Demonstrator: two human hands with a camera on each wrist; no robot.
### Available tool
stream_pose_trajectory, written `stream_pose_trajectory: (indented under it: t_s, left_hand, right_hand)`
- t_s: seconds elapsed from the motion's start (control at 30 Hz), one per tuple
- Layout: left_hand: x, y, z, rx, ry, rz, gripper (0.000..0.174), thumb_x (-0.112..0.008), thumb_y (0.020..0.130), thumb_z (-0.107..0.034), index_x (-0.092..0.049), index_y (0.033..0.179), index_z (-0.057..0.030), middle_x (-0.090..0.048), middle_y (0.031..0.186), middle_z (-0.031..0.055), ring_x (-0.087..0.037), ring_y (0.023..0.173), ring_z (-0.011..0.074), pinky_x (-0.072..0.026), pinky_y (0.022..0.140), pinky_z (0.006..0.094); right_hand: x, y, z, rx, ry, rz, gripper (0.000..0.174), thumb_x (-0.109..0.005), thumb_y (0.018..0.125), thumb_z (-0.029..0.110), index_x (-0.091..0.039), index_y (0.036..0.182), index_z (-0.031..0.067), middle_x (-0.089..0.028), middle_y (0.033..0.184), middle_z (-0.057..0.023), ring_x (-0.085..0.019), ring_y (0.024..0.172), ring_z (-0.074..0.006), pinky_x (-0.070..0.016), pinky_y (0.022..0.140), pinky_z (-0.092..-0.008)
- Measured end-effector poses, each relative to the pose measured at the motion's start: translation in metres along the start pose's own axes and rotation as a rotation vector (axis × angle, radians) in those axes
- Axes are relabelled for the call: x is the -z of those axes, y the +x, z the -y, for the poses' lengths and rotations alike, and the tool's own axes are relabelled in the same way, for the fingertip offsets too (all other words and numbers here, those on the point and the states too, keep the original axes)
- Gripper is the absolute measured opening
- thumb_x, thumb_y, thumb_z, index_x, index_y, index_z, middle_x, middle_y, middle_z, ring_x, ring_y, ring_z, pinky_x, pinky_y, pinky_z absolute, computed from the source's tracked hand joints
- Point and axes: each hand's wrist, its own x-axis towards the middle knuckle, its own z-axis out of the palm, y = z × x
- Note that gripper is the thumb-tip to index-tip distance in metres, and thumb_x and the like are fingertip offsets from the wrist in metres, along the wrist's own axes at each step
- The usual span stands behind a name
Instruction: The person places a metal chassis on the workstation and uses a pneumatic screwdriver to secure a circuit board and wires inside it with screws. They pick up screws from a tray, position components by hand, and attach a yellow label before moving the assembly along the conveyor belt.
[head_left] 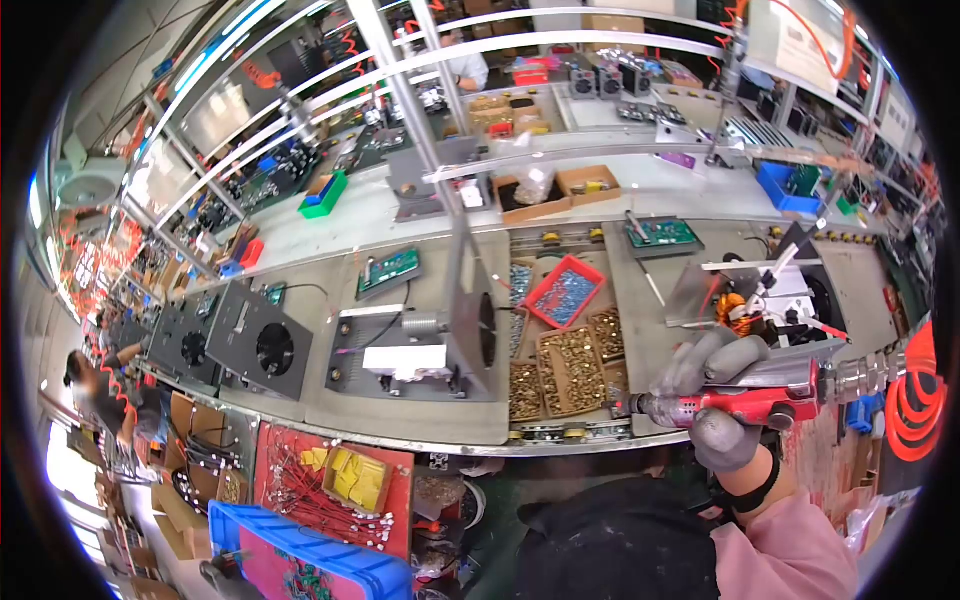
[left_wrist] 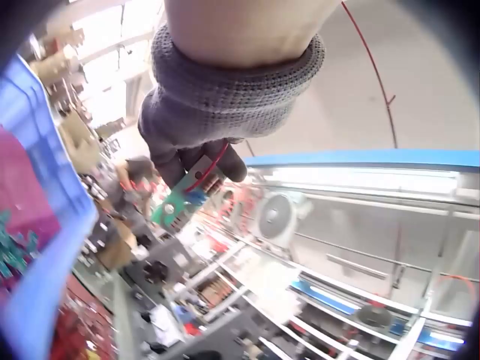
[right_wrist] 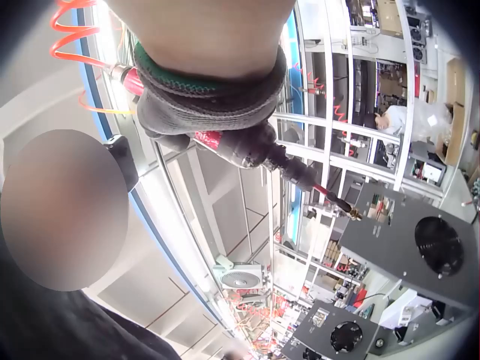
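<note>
a red power driver is over the near right edge of the bench, the fingers of the right hand wrapped round it. left of its tip lie brass parts, with a red tray farther back. near left, by a blue bin, the left hand pinches a small green circuit board.

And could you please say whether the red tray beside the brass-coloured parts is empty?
Not empty: the red tray holds many small silvery parts.

Bright overall (edges bowed and black).
</note>
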Motion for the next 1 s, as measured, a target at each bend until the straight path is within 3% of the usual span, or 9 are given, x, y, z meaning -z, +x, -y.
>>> stream_pose_trajectory:
  t_s: [0.23, 0.3, 0.37, 0.47, 0.6, 0.67, 0.77, 0.9, 1.0]
  left_hand:
    - [-0.304, -0.204, -0.038, 0.027, 0.103, 0.532, 0.019, -0.053, 0.084, -0.022, -0.053, 0.096, -0.0064, -0.034, 0.061, -0.0057, -0.035, 0.047, 0.0046, -0.0313, 0.044, 0.0199]
    - [-0.384, -0.282, -0.041, 0.376, 0.097, 0.718, 0.026, -0.057, 0.086, -0.027, -0.053, 0.100, -0.0054, -0.033, 0.060, -0.0068, -0.033, 0.046, 0.0048, -0.0355, 0.050, 0.0240]
    - [-0.459, -0.351, -0.055, 0.383, 0.108, 1.164, 0.033, -0.060, 0.085, -0.030, -0.053, 0.105, -0.0042, -0.035, 0.062, -0.0054, -0.037, 0.050, 0.0072, -0.0398, 0.054, 0.0271]
    - [-0.544, -0.446, -0.069, 0.648, -0.137, 1.416, 0.040, -0.059, 0.087, -0.029, -0.051, 0.115, -0.0011, -0.044, 0.072, -0.0012, -0.048, 0.062, 0.0123, -0.0451, 0.058, 0.0299]
    - [-0.627, -0.551, -0.102, 0.559, -0.164, 1.753, 0.049, -0.060, 0.087, -0.027, -0.045, 0.123, 0.0044, -0.049, 0.079, 0.0022, -0.054, 0.071, 0.0152, -0.0497, 0.061, 0.0286]
    - [-0.662, -0.594, -0.119, -0.050, -0.007, 1.910, 0.047, -0.052, 0.091, -0.023, -0.043, 0.125, 0.0075, -0.054, 0.084, 0.0059, -0.057, 0.072, 0.0167, -0.0524, 0.061, 0.0277]
    - [-0.696, -0.657, -0.136, 0.449, -0.118, 2.017, 0.045, -0.048, 0.092, -0.021, -0.042, 0.126, 0.0083, -0.061, 0.095, 0.0128, -0.061, 0.079, 0.0185, -0.0529, 0.063, 0.0268]
    - [-0.696, -0.733, -0.102, 0.721, 0.014, 2.113, 0.031, -0.050, 0.089, -0.011, -0.052, 0.113, 0.0090, -0.064, 0.091, 0.0185, -0.065, 0.082, 0.0220, -0.0536, 0.069, 0.0293]
    - [-0.690, -0.764, -0.015, 0.445, 0.353, 2.121, 0.023, -0.055, 0.087, -0.013, -0.060, 0.102, 0.0041, -0.067, 0.088, 0.0134, -0.063, 0.079, 0.0165, -0.0505, 0.063, 0.0272]
  right_hand:
    - [0.141, -0.007, 0.080, 0.191, -0.072, -0.115, 0.038, -0.074, 0.075, 0.015, -0.043, 0.097, 0.0100, -0.049, 0.075, -0.0075, -0.054, 0.062, -0.0203, -0.0510, 0.055, -0.0349]
    - [0.187, -0.010, 0.110, 0.240, -0.057, -0.181, 0.037, -0.073, 0.076, 0.014, -0.041, 0.094, 0.0097, -0.045, 0.073, -0.0056, -0.050, 0.060, -0.0174, -0.0479, 0.051, -0.0325]
    - [0.231, -0.015, 0.140, 0.292, -0.149, -0.302, 0.037, -0.072, 0.076, 0.015, -0.040, 0.094, 0.0108, -0.043, 0.076, -0.0037, -0.046, 0.063, -0.0152, -0.0442, 0.054, -0.0295]
    - [0.294, -0.018, 0.183, 0.367, -0.180, -0.308, 0.034, -0.067, 0.076, 0.018, -0.040, 0.096, 0.0113, -0.039, 0.077, -0.0011, -0.039, 0.066, -0.0135, -0.0388, 0.059, -0.0283]
    - [0.357, -0.026, 0.232, 0.436, -0.270, -0.363, 0.037, -0.066, 0.076, 0.019, -0.041, 0.103, 0.0102, -0.035, 0.081, -0.0002, -0.036, 0.071, -0.0137, -0.0355, 0.061, -0.0279]
    - [0.381, -0.038, 0.250, 0.360, -0.205, -0.425, 0.035, -0.065, 0.076, 0.019, -0.045, 0.104, 0.0119, -0.036, 0.084, -0.0009, -0.035, 0.077, -0.0164, -0.0366, 0.067, -0.0306]
    - [0.418, -0.049, 0.255, 0.386, -0.314, -0.475, 0.033, -0.064, 0.077, 0.018, -0.048, 0.106, 0.0118, -0.038, 0.088, -0.0021, -0.036, 0.080, -0.0185, -0.0378, 0.072, -0.0341]
    - [0.447, -0.059, 0.240, 0.371, -0.469, -0.551, 0.034, -0.062, 0.079, 0.014, -0.050, 0.110, 0.0094, -0.043, 0.093, -0.0056, -0.041, 0.084, -0.0215, -0.0383, 0.075, -0.0383]
    - [0.464, -0.062, 0.219, 0.322, -0.441, -0.573, 0.036, -0.062, 0.079, 0.012, -0.050, 0.112, 0.0080, -0.047, 0.095, -0.0095, -0.046, 0.087, -0.0239, -0.0407, 0.076, -0.0402]
